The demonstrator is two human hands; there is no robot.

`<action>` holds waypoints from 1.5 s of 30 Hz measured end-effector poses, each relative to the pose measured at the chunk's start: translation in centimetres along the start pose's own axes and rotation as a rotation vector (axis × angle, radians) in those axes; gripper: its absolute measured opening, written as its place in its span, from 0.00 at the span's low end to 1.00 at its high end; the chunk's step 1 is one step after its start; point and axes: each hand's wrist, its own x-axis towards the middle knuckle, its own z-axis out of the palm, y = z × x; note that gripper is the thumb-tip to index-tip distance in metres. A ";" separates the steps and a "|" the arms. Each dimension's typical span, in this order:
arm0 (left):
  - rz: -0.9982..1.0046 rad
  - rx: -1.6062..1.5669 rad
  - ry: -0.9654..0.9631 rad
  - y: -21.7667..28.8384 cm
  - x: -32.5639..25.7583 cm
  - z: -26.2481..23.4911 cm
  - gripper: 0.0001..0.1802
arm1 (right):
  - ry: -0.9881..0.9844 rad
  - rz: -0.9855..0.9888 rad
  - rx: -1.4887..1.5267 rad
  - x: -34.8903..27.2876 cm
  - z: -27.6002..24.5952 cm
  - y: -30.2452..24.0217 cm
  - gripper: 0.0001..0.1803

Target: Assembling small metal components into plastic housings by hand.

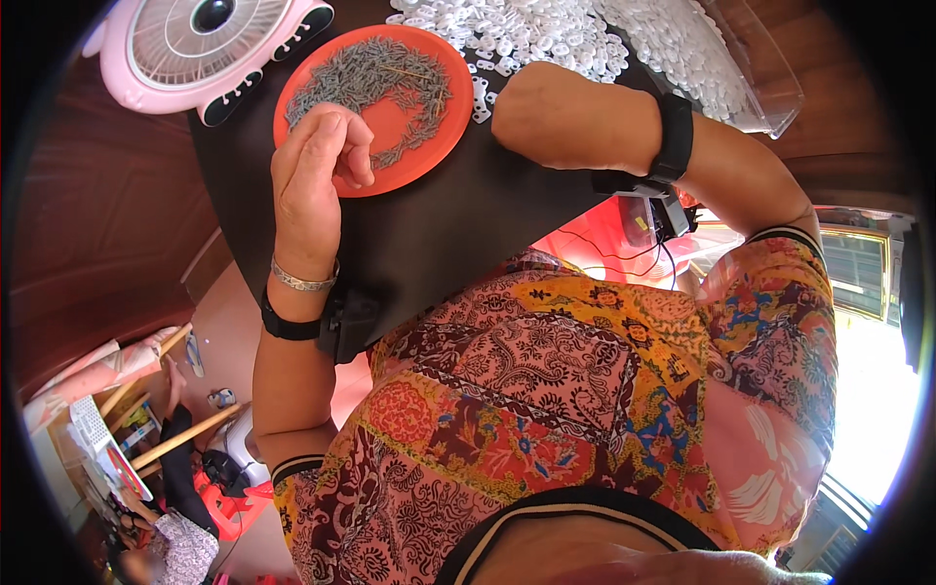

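My left hand (317, 180) is over the left rim of a round orange-red plate (385, 127), its fingers curled in toward the thumb. Whatever those fingers may hold is hidden. Small grey screw-like pieces (341, 73) lie in a thick ring on the plate, with a bare patch near its middle. To the right of the plate, my right hand (561, 112) is bent over the dark tabletop (468, 224). Only its back shows; the fingers are out of sight. Just beyond it spreads a heap of small white plastic pieces (546, 39), a few of them beside the hand.
A pink fan (210, 44) stands at the far left of the table. At the far right, a clear plastic tray (780, 112) holds more white pieces. Black devices are strapped to both my wrists. Another person (180, 541) is at the lower left, near a red stool (234, 507).
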 end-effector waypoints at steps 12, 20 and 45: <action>0.009 -0.014 -0.016 0.8 -0.3 0.2 0.17 | 0.012 -0.077 0.016 -0.3 0.2 -0.6 0.04; 0.036 -0.033 -0.044 1.0 -0.3 0.2 0.17 | -0.073 0.029 0.042 -0.5 -1.0 -0.8 0.03; 0.036 -0.025 0.027 0.6 0.2 -0.5 0.19 | 0.263 0.308 0.309 0.0 2.6 3.1 0.08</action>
